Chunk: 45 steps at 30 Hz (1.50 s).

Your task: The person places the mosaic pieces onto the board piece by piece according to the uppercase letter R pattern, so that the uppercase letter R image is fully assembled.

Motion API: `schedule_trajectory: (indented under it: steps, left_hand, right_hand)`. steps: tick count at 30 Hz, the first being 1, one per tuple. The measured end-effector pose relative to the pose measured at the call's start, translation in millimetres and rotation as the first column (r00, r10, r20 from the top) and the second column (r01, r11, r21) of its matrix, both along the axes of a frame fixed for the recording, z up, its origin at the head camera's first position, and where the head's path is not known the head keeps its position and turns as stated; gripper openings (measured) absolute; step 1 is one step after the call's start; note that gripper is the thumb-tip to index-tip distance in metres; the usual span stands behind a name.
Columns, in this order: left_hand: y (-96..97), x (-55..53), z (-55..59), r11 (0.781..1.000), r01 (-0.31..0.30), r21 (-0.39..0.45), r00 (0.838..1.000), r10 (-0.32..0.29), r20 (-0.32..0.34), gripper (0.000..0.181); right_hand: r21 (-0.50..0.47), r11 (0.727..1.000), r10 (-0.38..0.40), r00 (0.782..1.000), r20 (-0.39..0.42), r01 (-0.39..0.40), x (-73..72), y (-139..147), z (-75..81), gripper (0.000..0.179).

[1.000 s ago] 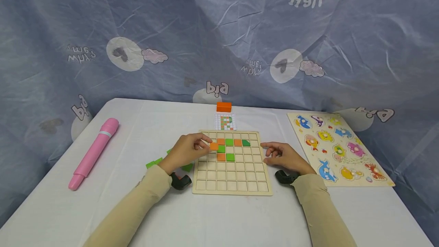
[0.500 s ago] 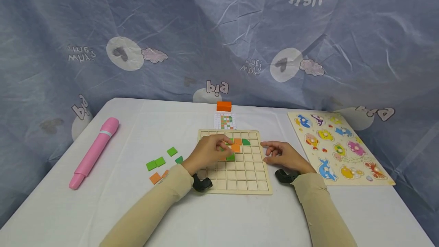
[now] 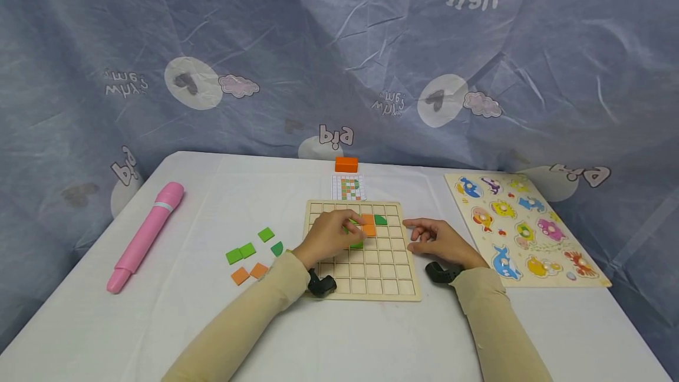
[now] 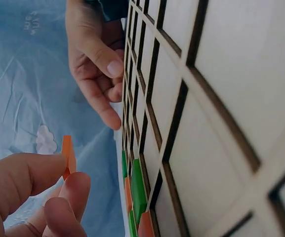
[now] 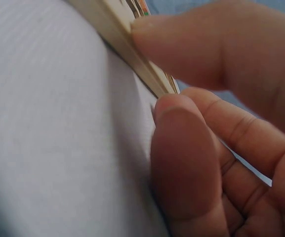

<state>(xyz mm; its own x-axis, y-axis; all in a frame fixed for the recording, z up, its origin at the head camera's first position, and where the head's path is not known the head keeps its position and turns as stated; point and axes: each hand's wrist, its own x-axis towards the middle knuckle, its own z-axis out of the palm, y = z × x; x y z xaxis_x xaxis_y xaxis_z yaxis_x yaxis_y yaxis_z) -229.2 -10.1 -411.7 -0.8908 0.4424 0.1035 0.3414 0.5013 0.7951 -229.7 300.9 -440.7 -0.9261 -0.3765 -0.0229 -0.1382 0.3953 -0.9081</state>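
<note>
In the head view my left hand (image 3: 326,234) is over the wooden grid board (image 3: 371,287), pinching a square orange tile (image 3: 369,230) between thumb and finger. The left wrist view shows that orange tile (image 4: 68,155) standing edge-on in the fingertips, apart from the board. Green and orange tiles lie in the board's upper cells, partly covered by the left hand; a dark green quarter-round tile (image 3: 380,220) shows at their right. At the board's right edge rests my right hand (image 3: 437,241), its fingers loosely bent; in the right wrist view a fingertip (image 5: 147,37) touches the board's side.
Loose green tiles (image 3: 266,234) and orange tiles (image 3: 240,276) lie left of the board. Behind it are a printed pattern card (image 3: 348,188) and an orange block (image 3: 346,164). A pink microphone-shaped toy (image 3: 144,237) lies far left, a sea-animal peg puzzle (image 3: 522,234) at right.
My left hand has carried the orange tile rightward across the board, with only a small shift in the last half second. The right hand has stayed at the board's edge.
</note>
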Motion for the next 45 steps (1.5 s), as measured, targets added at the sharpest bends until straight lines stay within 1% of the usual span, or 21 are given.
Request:
schedule_trajectory:
  steps: [6, 9, 13, 20, 26, 31, 45]
  left_hand:
    - [5.3, -2.5, -4.0, 1.0, 0.009, -0.025, 1.0, -0.008, 0.023, 0.021]
    - [7.2, -5.0, -7.1, 0.999, 0.014, -0.038, 1.0, -0.014, 0.017, 0.019]
    - [7.6, -5.6, -8.6, 0.998, 0.022, -0.058, 1.0, -0.021, 0.01, 0.018]
    - [7.1, -6.2, -9.8, 0.988, 0.022, -0.154, 1.0, -0.022, 0.001, 0.017]
    - [8.8, -6.9, -12.2, 0.978, 0.019, -0.209, 0.999, -0.025, -0.029, 0.014]
    - [11.6, -7.0, -14.6, 0.968, 0.015, -0.249, 1.0, -0.019, -0.014, 0.016]
    - [13.2, -5.1, -12.9, 0.969, -0.008, -0.246, 1.0, 0.007, -0.005, 0.02]
  right_hand:
    - [0.012, 1.0, -0.003, 1.0, -0.005, 0.003, 0.4, -0.5, 0.6, 0.059]
    - [0.018, 1.0, -0.003, 1.0, -0.006, 0.003, 0.6, -0.9, 1.1, 0.059]
    - [0.026, 1.0, -0.005, 1.0, -0.007, 0.005, 0.8, -0.9, 1.2, 0.058]
    - [0.035, 0.999, -0.005, 1.0, -0.015, 0.005, 0.0, 0.2, 0.1, 0.058]
    - [0.035, 0.999, -0.008, 1.0, -0.013, 0.008, 0.3, -0.2, 0.8, 0.058]
    - [0.03, 0.999, -0.01, 1.0, -0.008, 0.01, 0.9, -1.3, 2.3, 0.058]
    - [0.033, 0.999, -0.011, 1.0, -0.002, 0.011, 1.7, -1.9, 4.3, 0.058]
